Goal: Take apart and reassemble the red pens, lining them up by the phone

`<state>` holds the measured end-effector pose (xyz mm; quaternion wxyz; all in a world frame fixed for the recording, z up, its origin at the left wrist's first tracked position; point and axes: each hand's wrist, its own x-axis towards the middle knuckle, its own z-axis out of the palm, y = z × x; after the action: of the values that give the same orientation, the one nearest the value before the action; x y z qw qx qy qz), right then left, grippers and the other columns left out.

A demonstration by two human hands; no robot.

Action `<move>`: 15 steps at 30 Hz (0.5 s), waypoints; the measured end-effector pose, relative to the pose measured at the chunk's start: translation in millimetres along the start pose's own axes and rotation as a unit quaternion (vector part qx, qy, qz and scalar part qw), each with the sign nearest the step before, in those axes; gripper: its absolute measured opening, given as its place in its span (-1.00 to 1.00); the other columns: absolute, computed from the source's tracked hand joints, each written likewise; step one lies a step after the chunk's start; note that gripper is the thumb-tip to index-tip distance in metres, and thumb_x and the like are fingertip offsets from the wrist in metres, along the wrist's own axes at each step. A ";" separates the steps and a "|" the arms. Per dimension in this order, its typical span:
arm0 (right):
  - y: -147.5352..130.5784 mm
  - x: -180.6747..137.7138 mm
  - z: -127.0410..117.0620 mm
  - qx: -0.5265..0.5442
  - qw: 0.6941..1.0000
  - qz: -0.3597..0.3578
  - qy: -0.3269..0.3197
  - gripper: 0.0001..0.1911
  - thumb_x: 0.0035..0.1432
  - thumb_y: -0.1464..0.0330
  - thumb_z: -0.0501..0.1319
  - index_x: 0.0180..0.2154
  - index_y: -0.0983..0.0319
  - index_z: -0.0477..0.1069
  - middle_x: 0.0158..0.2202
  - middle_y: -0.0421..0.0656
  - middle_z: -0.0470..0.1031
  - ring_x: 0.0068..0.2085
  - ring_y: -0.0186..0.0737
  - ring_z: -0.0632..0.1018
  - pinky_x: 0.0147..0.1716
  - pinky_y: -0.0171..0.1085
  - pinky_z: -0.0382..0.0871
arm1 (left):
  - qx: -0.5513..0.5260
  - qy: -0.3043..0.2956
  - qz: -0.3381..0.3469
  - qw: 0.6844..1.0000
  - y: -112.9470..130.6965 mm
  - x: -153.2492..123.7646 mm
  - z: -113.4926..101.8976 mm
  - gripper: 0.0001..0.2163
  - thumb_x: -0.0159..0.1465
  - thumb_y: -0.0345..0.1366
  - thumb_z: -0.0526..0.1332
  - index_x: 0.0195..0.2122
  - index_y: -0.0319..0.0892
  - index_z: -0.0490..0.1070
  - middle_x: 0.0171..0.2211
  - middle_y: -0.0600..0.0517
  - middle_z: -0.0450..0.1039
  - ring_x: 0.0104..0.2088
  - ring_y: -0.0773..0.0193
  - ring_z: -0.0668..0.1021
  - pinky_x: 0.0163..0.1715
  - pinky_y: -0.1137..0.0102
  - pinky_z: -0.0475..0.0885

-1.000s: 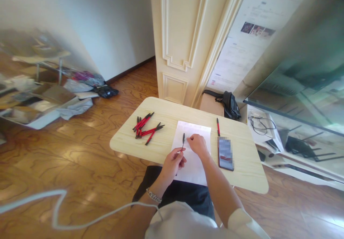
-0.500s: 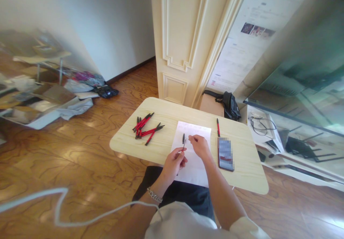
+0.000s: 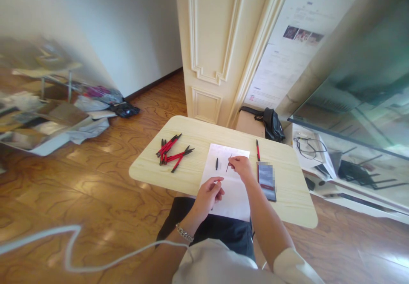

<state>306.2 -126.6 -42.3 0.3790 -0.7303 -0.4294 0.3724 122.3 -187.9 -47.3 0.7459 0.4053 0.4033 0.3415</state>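
My right hand (image 3: 240, 165) has thumb and fingertips pinched together on a thin, dark, stick-like pen refill (image 3: 227, 167), which slants over the far half of a white, rectangular sheet of paper (image 3: 231, 199); I cannot tell whether its lower end touches the sheet. My left hand (image 3: 208, 193) is curled over the left side of the same paper, nearer to me, thumb and forefinger pressed around a slim red pen barrel (image 3: 220, 181). My fingers cover most of that barrel, with only a hint of red at the fingertips and a dark end poking out below. My two hands are apart, and the refill is clear of the left one.

On the paper, just left of the refill, lies a small, tapered black pen piece (image 3: 217, 164). The sheet rests on a pale wood-grain desk (image 3: 150, 171) with rounded corners. To the left on it, I have a loose heap of slim red-and-black pens (image 3: 167, 144), some crossing one another. To the right, a single red-and-black pen (image 3: 258, 150) lies just beyond a dark, flat phone (image 3: 266, 179), whose screen is partly blurred out. A silver chain bracelet (image 3: 184, 233) circles my left wrist.
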 end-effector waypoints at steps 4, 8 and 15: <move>-0.2 1.4 10.6 -0.209 0.978 -0.016 0.000 -0.68 0.03 0.22 0.18 -0.62 0.26 0.50 -0.63 -0.11 0.47 -0.53 -0.26 0.45 -0.50 -0.31 0.15 | -0.014 0.000 0.000 1.000 2.2 -0.4 -2.6 -0.61 0.16 -0.05 0.22 -0.07 -0.18 0.40 -0.54 0.06 0.42 -0.62 0.41 0.38 -0.68 0.52 0.07; -5.3 -2.3 17.8 -0.301 0.953 -0.033 0.025 -0.70 0.07 0.21 0.17 -0.55 0.22 0.54 -0.53 -0.03 0.54 -0.42 -0.16 0.51 -0.44 -0.29 0.17 | -0.028 0.001 -0.003 1.000 3.6 0.2 -3.1 -0.58 0.13 -0.06 0.23 -0.05 -0.20 0.41 -0.54 0.05 0.44 -0.62 0.40 0.39 -0.68 0.51 0.09; -11.2 -14.6 13.9 -0.239 0.968 -0.041 0.067 -0.68 0.13 0.17 0.14 -0.46 0.22 0.52 -0.45 -0.06 0.56 -0.37 -0.18 0.51 -0.39 -0.29 0.21 | -0.065 0.016 -0.010 0.998 1.8 2.3 -3.4 -0.60 0.10 -0.11 0.27 -0.10 -0.24 0.39 -0.44 -0.03 0.52 -0.58 0.37 0.47 -0.61 0.48 0.24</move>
<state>285.1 -132.8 -35.4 0.2367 -0.8043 -0.5095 0.1935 120.0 -184.0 -47.6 0.7675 0.3461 0.3961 0.3664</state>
